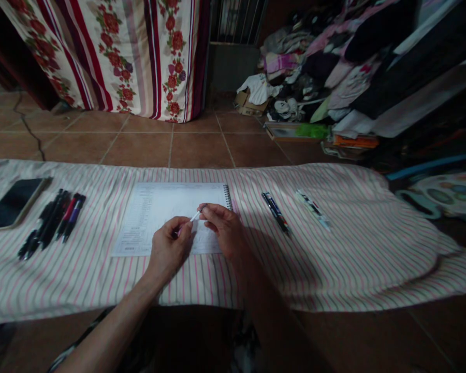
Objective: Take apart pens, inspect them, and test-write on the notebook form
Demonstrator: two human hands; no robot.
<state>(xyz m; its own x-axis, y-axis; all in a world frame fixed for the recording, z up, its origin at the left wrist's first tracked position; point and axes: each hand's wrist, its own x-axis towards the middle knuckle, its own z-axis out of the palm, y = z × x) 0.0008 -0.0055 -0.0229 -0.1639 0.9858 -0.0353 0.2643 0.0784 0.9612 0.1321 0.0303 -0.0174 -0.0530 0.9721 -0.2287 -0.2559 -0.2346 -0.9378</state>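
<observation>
Both of my hands are over a spiral notebook (174, 199) with a white printed page, its coil along the right edge. My left hand (171, 241) is closed around a slim white pen (195, 216), whose lower part is hidden in the fingers. With thumb and fingertips, my right hand (225, 228) pinches the pen's upper end, where a small dark bit shows. To the right of the notebook lie a pair of dark pens (276, 213) side by side. Beyond them is a white patterned pen or pair of pens (312, 209); I cannot tell which.
A striped cloth (357, 248) covers the low surface. Several black, red and purple pens (54, 223) lie at the left, beside a phone (13, 203). On the tiled floor behind are a floral curtain (140, 57) and a heap of clothes (318, 67).
</observation>
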